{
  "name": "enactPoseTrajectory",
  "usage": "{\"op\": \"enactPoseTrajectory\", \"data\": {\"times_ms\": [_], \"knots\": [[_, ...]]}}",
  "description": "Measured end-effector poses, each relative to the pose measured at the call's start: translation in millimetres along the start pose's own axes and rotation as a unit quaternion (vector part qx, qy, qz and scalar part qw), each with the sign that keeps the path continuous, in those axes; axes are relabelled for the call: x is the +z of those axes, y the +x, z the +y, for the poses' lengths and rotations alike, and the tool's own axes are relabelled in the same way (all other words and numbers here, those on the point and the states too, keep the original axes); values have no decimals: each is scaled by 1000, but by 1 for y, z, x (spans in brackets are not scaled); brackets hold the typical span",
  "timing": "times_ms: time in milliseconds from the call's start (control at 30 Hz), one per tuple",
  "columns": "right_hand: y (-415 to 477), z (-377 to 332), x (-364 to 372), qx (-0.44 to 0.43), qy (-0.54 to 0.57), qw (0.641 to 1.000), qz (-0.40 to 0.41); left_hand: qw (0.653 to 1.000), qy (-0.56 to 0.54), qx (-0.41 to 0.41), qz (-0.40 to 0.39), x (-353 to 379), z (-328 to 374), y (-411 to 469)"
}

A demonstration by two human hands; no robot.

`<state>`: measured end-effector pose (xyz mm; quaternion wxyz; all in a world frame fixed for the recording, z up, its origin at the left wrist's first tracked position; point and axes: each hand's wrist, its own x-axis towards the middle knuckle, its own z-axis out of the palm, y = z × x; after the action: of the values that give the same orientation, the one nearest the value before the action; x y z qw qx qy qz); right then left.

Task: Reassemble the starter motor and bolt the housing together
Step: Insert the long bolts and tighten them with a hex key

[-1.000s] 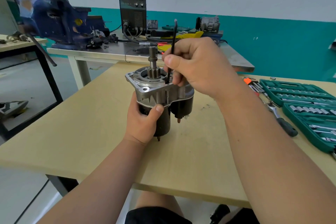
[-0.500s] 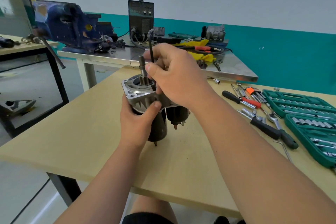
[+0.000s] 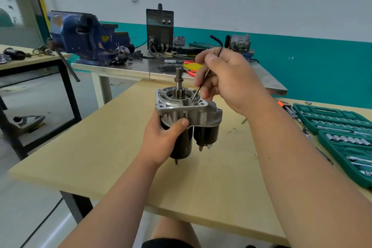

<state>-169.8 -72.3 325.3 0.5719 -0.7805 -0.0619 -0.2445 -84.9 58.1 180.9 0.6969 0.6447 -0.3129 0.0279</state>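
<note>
left hand wraps the dark body of the starter motor from the left, with the thumb pressed on the grey nose housing. it holds the motor upright over the wooden table, long axis vertical, pinion shaft pointing up. just right of the shaft, a thin l-shaped key slants down and leftward into a recess of the flange face. its tip appears to sit on a bolt head, though the fastener is too small to make out. right hand pinches the key's shank from the upper right, fingers curled round it, the bent end standing above the knuckles. this hand is the nearer to the fastening point. the coming turn likely depends on bringing the slanted key in line with the bolt's axis, presumably parallel to the shaft. whether the motor's lower stud touches the table cannot be told. green socket cases lie at far right, cut off by the frame edge.
</note>
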Motion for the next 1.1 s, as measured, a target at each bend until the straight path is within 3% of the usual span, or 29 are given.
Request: {"op": "enactPoseTrajectory", "data": {"times_ms": [67,133,200,267,600,867,967,1033,1100], "knots": [[3,2,-4,-14,-73,996,42,1000,2,-19,-6,-7,0,0],[9,6,-6,-32,-206,971,117,999,5,-29,-16,-12,0,1],[11,10,1,-4,-311,946,89,999,-3,-37,-29,-13,1,2],[10,18,13,41,-332,942,17,998,-14,-38,-46,-10,0,2],[6,33,11,45,-245,968,24,997,-71,17,16,19,2,6],[9,34,12,41,-283,958,27,990,-128,19,57,22,0,6],[12,27,2,20,-339,937,82,990,-130,19,48,20,0,5],[13,18,-4,22,-225,969,103,991,-125,19,30,19,2,4],[13,9,-3,20,-44,997,63,993,-115,22,9,21,4,3]]}}
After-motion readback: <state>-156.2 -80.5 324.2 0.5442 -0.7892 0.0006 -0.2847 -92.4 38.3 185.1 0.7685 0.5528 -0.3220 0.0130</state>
